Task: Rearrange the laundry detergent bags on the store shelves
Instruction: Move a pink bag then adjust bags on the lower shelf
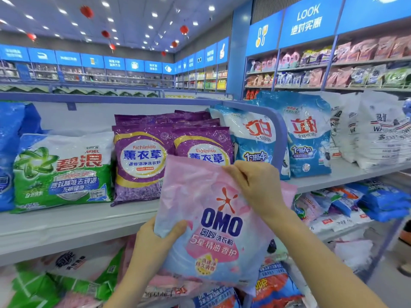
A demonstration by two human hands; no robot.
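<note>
Crinkly pink bag (pixel 213 218) pinched up top by right hand (pixel 255 185), left hand (pixel 155 238) gripping its edge; purple bags (pixel 142 161) right behind on shelf (pixel 77 221).

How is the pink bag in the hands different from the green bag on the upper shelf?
The pink bag is held up by the left hand and the right hand; the green bag rests on the shelf, untouched. The pink bag is pink and pale blue; the green bag is green and white. Both are soft, printed detergent bags.
</note>
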